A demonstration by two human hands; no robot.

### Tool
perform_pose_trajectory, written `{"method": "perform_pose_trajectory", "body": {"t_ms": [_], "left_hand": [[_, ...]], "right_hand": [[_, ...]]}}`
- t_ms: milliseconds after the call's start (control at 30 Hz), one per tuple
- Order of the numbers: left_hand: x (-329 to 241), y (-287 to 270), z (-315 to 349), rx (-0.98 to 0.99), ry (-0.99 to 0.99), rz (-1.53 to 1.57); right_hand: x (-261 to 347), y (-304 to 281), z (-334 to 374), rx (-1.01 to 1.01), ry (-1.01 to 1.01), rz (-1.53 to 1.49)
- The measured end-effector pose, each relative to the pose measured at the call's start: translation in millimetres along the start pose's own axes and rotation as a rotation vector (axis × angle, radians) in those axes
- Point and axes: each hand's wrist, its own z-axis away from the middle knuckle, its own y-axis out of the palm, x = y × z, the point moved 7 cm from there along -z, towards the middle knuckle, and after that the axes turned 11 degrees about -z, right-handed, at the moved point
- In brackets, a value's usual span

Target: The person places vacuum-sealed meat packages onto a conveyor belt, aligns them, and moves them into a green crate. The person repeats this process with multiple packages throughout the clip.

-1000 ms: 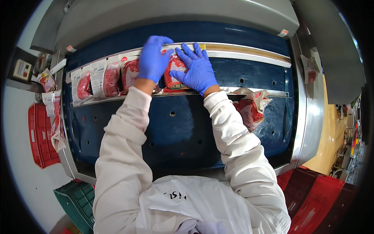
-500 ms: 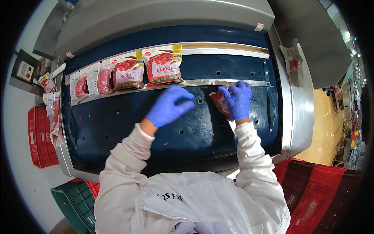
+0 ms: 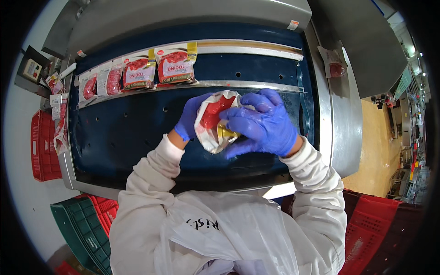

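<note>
A plastic meat packet (image 3: pixel 209 120), white with red meat showing and a gold patch, is held up above the dark blue machine bed (image 3: pixel 137 151). Wrapped round its left side is my blue-gloved left hand (image 3: pixel 189 119), its fingers mostly hidden behind the packet. My blue-gloved right hand (image 3: pixel 268 123) has its fingers bent over the packet's right side, by the gold patch. Beyond them, several filled packets lie in a row at the left; the rightmost packet (image 3: pixel 176 64) and its neighbour (image 3: pixel 137 71) show printed fronts. Their lower ends rest along a metal strip (image 3: pixel 252 85).
A second metal bar (image 3: pixel 256 48) runs behind the strip, below the raised grey lid (image 3: pixel 192 11). Another packet (image 3: pixel 333 63) lies on the right rim. Red crates (image 3: pixel 45 146) and a green crate (image 3: pixel 78 229) stand left; more red crates (image 3: pixel 366 229) stand right.
The packet has come up off the bed toward the middle, between both hands. My left hand, empty before, now grips it. My right hand has moved left and nearer. The row is unchanged.
</note>
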Motion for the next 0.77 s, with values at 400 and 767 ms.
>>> {"method": "perform_pose_trajectory", "body": {"t_ms": [400,767], "left_hand": [[-39.8,30.6,-13.0,0.253,0.524,-2.011],[-45.8,-23.3,-46.2,0.32,0.333,-1.716]], "right_hand": [[-104.5,71.2,29.9,0.346,0.143,0.201],[-147.6,49.4,24.0,0.422,0.306,-0.058]]}}
